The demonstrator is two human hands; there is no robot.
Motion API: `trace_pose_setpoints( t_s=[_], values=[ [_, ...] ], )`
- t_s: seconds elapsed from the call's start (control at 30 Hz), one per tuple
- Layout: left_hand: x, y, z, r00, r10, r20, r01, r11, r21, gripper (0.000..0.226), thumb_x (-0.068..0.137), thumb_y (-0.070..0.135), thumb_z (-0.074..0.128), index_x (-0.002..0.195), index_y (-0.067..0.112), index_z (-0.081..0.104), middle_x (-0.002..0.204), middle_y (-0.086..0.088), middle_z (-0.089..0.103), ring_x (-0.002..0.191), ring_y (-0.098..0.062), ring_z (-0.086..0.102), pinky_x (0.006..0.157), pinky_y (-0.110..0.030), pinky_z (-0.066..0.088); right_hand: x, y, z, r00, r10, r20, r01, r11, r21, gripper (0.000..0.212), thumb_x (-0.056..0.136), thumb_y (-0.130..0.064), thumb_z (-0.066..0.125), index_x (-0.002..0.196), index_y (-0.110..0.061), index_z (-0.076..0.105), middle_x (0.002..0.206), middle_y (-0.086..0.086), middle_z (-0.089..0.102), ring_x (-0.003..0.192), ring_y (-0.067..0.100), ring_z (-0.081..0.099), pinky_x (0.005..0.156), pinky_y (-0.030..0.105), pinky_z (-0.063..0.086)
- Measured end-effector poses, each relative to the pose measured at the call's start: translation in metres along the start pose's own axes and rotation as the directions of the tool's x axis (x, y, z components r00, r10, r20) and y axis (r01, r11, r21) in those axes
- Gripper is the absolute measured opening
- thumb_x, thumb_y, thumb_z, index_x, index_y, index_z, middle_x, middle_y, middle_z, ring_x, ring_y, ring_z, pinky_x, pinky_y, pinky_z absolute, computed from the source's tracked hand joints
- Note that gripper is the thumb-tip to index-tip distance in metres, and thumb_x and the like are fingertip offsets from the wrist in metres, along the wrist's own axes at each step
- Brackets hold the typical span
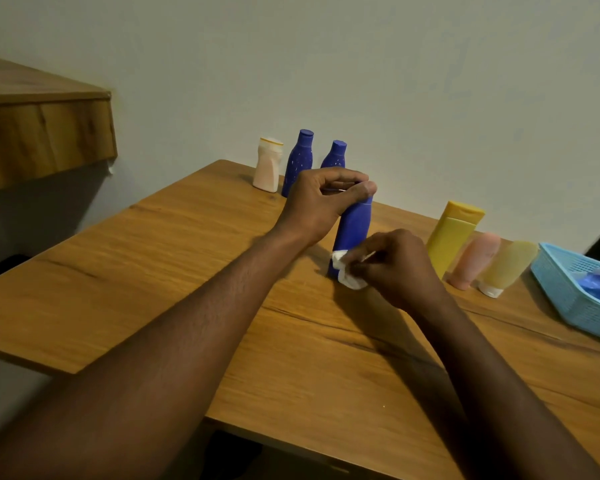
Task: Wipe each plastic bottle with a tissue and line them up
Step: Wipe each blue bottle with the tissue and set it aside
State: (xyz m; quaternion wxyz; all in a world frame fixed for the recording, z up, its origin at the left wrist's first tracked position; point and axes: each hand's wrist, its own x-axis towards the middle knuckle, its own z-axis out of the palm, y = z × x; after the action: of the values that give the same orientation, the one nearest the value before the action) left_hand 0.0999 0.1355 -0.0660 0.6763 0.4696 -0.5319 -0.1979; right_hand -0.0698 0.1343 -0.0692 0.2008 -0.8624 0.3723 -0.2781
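At the middle of the wooden table [174, 271], the fingers of the left hand [317, 206] curl closed around the cap end of a blue bottle [354, 230], thumb and forefinger pinching its top so that the cap itself is hidden. The bottle is smooth, matte plastic, tapering slightly upward, and stands nearly upright on its base, leaning a little to the right. Low on its side, the fingers of the right hand [395, 268] are bunched tightly on a crumpled white tissue [349, 273], pressing the soft wad against the bottle's lower wall, just above the tabletop.

Behind the left hand, against the pale wall [361, 64], three bottles stand in a row: a cream bottle [267, 166] with a waisted body and flat lid, then two blue bottles [298, 161] with rounded shoulders, narrow caps and pale speckles; the second is partly hidden by the hand. To the right, well apart from these, a yellow bottle [452, 233] with a flat flip cap stands beside a pink tube [473, 259] and a translucent yellow tube [508, 266] with a white cap, both cap-down. Further right sits a light blue basket [568, 299] of perforated plastic, holding something blue. The tabletop shows warm grain and dark streaks. A wooden shelf [42, 133] projects at upper left.
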Motion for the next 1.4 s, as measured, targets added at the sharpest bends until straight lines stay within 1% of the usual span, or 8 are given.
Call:
trace_pose_setpoints(
  t_s=[0.1,0.33,0.57,0.73,0.83,1.07,1.27,1.4],
  values=[
    [0.0,0.001,0.0,1.0,-0.008,-0.003,0.008,1.0,-0.006,0.029,0.089,0.025,0.081,0.115,0.013,0.078,0.108,0.003,0.078,0.102,-0.014,0.073,0.094,-0.04,0.062,0.001,0.001,0.004,0.996,0.032,0.088,-0.028,0.998,-0.054,0.02,0.082,-0.008,0.076,0.094,-0.023,0.079,0.103,-0.004,0.071,0.083,0.01,0.068,0.078,0.036,0.061],
    [0.0,0.002,0.003,1.0,-0.007,0.016,0.006,1.0,0.018,0.029,0.09,0.027,0.08,0.118,0.019,0.076,0.104,0.014,0.075,0.102,-0.009,0.071,0.086,-0.023,0.059,-0.002,-0.002,-0.007,0.933,-0.113,-0.343,0.136,0.99,0.043,0.016,0.088,-0.011,0.073,0.103,-0.016,0.076,0.1,-0.005,0.068,0.088,0.003,0.064,0.072,0.016,0.052],
    [0.0,0.002,0.002,1.0,-0.021,0.022,0.022,0.999,-0.026,0.028,0.089,0.024,0.082,0.116,0.015,0.077,0.109,0.004,0.077,0.103,-0.015,0.073,0.092,-0.038,0.062,0.001,0.002,0.001,0.995,0.011,0.098,0.0,0.994,-0.114,0.02,0.082,-0.009,0.076,0.095,-0.023,0.079,0.103,-0.004,0.072,0.082,0.007,0.067,0.078,0.034,0.06],
    [0.0,0.001,0.003,0.999,-0.029,0.031,0.03,0.999,-0.021,0.028,0.089,0.025,0.081,0.116,0.019,0.076,0.105,0.011,0.076,0.102,-0.011,0.072,0.088,-0.03,0.062,-0.001,-0.003,-0.003,0.96,-0.084,-0.265,0.092,0.996,0.018,0.015,0.086,-0.012,0.074,0.099,-0.019,0.077,0.102,-0.004,0.071,0.087,0.008,0.066,0.076,0.028,0.057],
    [0.0,0.002,0.002,0.999,-0.015,0.033,0.015,1.0,0.001,0.028,0.09,0.027,0.08,0.117,0.021,0.076,0.104,0.015,0.074,0.104,-0.009,0.071,0.086,-0.024,0.06,-0.001,-0.002,-0.007,0.935,-0.092,-0.341,0.113,0.993,0.043,0.014,0.088,-0.012,0.073,0.101,-0.016,0.075,0.103,-0.004,0.069,0.09,0.008,0.065,0.075,0.027,0.056],
    [-0.002,0.004,0.003,0.999,-0.022,0.035,0.023,0.999,-0.034,0.028,0.088,0.024,0.082,0.115,0.016,0.078,0.107,0.006,0.077,0.102,-0.012,0.073,0.092,-0.036,0.062,0.0,-0.001,0.003,0.996,-0.032,0.085,0.043,0.991,-0.124,0.021,0.083,-0.009,0.075,0.095,-0.026,0.078,0.1,-0.009,0.071,0.081,0.004,0.066,0.075,0.027,0.059],
    [-0.002,0.005,0.004,0.999,-0.003,0.051,0.003,1.0,0.001,0.028,0.089,0.025,0.081,0.116,0.019,0.077,0.101,0.016,0.074,0.094,0.003,0.07,0.077,-0.01,0.054,-0.003,-0.009,-0.003,0.933,-0.113,-0.341,0.139,0.989,0.054,0.011,0.088,-0.012,0.072,0.096,-0.019,0.073,0.101,-0.007,0.068,0.089,0.008,0.066,0.073,0.023,0.056],
    [-0.001,0.004,0.004,0.999,0.009,0.045,-0.01,1.0,0.017,0.029,0.09,0.026,0.08,0.118,0.019,0.077,0.102,0.016,0.073,0.098,0.0,0.07,0.079,-0.012,0.056,0.0,-0.007,-0.001,0.928,-0.099,-0.36,0.115,0.993,0.024,0.01,0.089,-0.012,0.071,0.098,-0.018,0.074,0.105,-0.005,0.069,0.092,0.009,0.065,0.075,0.027,0.058]
  ],
)
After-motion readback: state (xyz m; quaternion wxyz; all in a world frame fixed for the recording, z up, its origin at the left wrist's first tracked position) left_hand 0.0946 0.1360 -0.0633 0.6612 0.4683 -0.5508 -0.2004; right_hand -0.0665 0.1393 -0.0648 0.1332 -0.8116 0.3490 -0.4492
